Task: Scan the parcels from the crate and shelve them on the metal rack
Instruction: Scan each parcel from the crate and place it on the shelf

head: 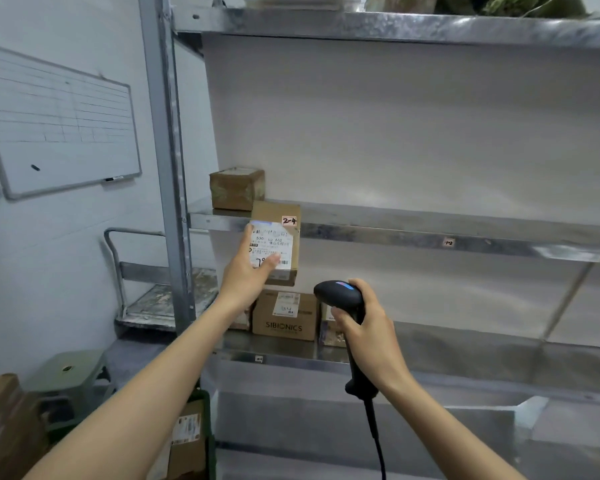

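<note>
Near the centre of the frame the left hand (248,271) holds up a small brown parcel (276,242), thumb pressed on the lower part of its white shipping label (271,248) and fingers wrapped round its left edge; a pink sticker (289,221) marked "2-4" sits at the parcel's upper right corner. The parcel hangs in front of the edge of the middle shelf (430,233) of the metal rack (163,140), not resting on it. Just right of and below it, the right hand (366,327) is closed round the grip of a black handheld scanner (340,296), whose head points toward the label and whose cable (378,441) drops to the bottom edge. A bluish glow lies across the top of the label. One brown box (237,188) stands at the left end of the middle shelf. On the shelf below, a box printed SIBIONICS (284,315) stands beside other cartons partly hidden by the hands. At lower left, a green crate (210,441) holds another labelled parcel (186,434). A whiteboard (59,126) hangs on the wall at upper left.
</note>
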Tool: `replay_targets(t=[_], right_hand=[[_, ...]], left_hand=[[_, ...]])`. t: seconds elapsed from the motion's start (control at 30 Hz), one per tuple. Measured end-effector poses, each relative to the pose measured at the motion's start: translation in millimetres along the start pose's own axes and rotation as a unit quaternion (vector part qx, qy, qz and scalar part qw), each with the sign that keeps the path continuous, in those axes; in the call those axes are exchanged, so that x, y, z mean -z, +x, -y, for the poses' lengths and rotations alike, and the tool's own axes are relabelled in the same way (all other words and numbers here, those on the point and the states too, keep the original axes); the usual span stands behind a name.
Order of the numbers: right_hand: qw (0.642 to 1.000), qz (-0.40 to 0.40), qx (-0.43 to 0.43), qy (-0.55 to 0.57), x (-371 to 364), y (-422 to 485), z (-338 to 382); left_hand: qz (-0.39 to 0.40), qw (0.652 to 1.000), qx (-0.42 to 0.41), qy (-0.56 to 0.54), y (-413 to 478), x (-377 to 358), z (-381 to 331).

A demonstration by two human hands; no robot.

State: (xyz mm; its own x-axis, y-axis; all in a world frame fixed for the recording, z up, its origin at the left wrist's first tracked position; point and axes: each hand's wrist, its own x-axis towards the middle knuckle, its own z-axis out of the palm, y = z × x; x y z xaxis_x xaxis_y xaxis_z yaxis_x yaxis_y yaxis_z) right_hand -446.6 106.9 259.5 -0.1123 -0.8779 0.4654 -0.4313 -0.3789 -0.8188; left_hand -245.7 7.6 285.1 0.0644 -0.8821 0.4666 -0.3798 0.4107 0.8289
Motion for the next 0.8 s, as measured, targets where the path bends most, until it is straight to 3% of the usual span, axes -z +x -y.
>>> replay_targets(t=[0.4,0.8], right_hand=[[0.999,-0.044,-0.02,-0.002,-49,64,-16],[0.999,-0.036,-0.02,-0.025,-62,94,-28]], left_hand=[[0.057,0.996,-0.064,0.011,105,14,24],[0.083,0.996,0.009,-0.021,150,14,18]])
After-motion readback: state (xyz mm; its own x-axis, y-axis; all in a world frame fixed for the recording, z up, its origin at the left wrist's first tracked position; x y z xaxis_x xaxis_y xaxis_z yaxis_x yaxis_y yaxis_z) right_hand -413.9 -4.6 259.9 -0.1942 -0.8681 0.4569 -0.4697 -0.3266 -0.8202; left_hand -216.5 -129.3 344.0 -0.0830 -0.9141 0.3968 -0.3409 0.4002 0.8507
